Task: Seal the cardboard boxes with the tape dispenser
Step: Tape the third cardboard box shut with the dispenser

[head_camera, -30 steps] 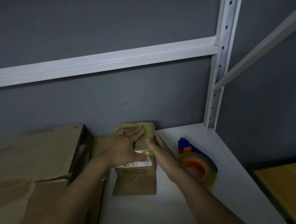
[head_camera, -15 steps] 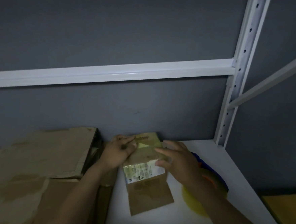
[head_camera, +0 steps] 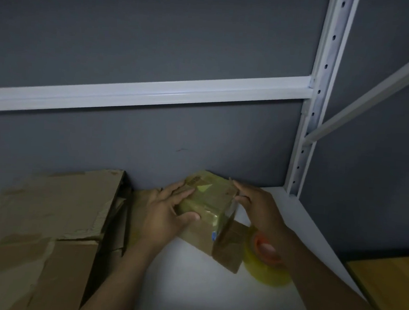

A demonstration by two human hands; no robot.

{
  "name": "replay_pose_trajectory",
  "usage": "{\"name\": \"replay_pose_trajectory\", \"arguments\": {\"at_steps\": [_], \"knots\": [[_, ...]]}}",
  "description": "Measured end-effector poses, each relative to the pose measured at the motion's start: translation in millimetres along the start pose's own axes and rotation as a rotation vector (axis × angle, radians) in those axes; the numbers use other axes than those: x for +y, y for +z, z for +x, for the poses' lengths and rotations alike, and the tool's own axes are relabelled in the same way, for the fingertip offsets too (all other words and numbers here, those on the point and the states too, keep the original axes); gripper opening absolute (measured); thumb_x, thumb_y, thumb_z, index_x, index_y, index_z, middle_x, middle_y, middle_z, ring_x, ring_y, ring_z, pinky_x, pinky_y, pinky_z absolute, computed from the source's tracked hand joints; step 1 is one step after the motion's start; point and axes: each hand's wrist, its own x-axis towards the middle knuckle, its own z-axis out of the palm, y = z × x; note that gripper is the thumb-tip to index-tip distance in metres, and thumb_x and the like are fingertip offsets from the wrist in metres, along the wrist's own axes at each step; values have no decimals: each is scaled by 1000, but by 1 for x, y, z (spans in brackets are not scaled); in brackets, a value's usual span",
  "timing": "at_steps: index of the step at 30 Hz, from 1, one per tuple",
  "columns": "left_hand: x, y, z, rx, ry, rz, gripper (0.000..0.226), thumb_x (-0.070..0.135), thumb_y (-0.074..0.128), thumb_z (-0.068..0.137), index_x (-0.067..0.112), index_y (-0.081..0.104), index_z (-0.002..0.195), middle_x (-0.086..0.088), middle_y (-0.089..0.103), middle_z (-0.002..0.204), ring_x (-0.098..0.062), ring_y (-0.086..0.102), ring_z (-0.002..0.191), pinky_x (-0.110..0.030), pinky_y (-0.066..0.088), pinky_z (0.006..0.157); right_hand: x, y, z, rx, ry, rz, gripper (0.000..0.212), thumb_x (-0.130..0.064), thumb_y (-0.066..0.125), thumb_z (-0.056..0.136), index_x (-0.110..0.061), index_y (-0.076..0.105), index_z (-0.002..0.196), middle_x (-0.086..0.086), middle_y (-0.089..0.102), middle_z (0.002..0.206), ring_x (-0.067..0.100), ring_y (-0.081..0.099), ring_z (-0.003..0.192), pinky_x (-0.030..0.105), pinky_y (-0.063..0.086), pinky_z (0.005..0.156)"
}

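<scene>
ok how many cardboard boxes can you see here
2. A small taped box is held between the left hand and right hand at the back; a large battered box sits at the left. Loose cardboard between them may belong to a third.

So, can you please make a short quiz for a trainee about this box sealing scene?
1. True or false: the tape dispenser lies on the shelf, in no hand.
2. Fill in: the large cardboard box stands to the ___ of the small box.
3. The left hand grips: A) the tape dispenser B) the small box C) the large cardboard box.
Key: 1 true; 2 left; 3 B.
</scene>
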Motion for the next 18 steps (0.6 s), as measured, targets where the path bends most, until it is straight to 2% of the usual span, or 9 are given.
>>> {"name": "replay_pose_trajectory", "arguments": {"at_steps": [2, 5, 7, 9, 11, 13, 15, 18], "knots": [[3, 7, -8, 92, -9, 65, 70, 55, 77, 68, 37, 57, 132, 18, 44, 144, -18, 35, 132, -38, 32, 111, -2, 2, -2, -9, 62, 7, 50, -21, 50, 99, -26, 35, 146, 6, 54, 137, 20, 51, 123, 16, 34, 96], [1, 22, -21, 181, -38, 61, 68, 61, 74, 67, 26, 64, 125, 7, 53, 138, -22, 47, 124, -34, 37, 101, -1, 0, -12, -112, 124, -88, 56, -26, 50, 99, -33, 26, 149, 5, 47, 144, 23, 46, 129, 30, 37, 106], [2, 30, -25, 224, -35, 122, 68, 62, 71, 70, 22, 64, 124, 1, 54, 137, -25, 47, 120, -33, 35, 93, 6, -9, -26, -71, 165, -139, 54, -25, 51, 98, -30, 31, 148, 6, 45, 145, 23, 46, 129, 36, 37, 107], [6, 33, -23, 247, -39, 153, 64, 60, 70, 73, 21, 64, 124, -2, 54, 135, -27, 47, 116, -35, 37, 92, 23, -20, -44, -30, 279, -201, 56, -26, 52, 97, -28, 30, 148, 5, 47, 142, 23, 48, 125, 35, 40, 103], [7, 34, -19, 267, -12, 203, 64, 65, 64, 74, 22, 65, 121, -3, 57, 131, -29, 50, 110, -38, 39, 87, 40, -27, -57, -69, 464, -265, 54, -29, 49, 98, -22, 30, 149, 5, 50, 137, 25, 52, 118, 35, 43, 99], [6, 35, -17, 253, -22, 257, 64, 67, 62, 73, 24, 64, 121, -2, 57, 131, -33, 49, 111, -42, 39, 86, 57, -25, -65, -91, 568, -287, 35, -27, 47, 98, -14, 50, 131, 5, 60, 118, 21, 58, 97, 33, 49, 88], [5, 36, -16, 224, -43, 295, 62, 64, 66, 73, 26, 64, 122, -1, 56, 133, -36, 46, 116, -46, 37, 89, 64, -24, -68, -93, 546, -343, 19, -25, 49, 97, -12, 58, 108, 5, 64, 102, 16, 54, 79, 28, 49, 72], [7, 33, -13, 167, -40, 314, 63, 64, 64, 76, 26, 61, 126, -2, 54, 135, -35, 45, 122, -47, 34, 96, 59, -29, -70, -166, 462, -334, 22, -31, 57, 93, -11, 57, 102, 3, 62, 97, 15, 54, 79, 26, 46, 68]]}}
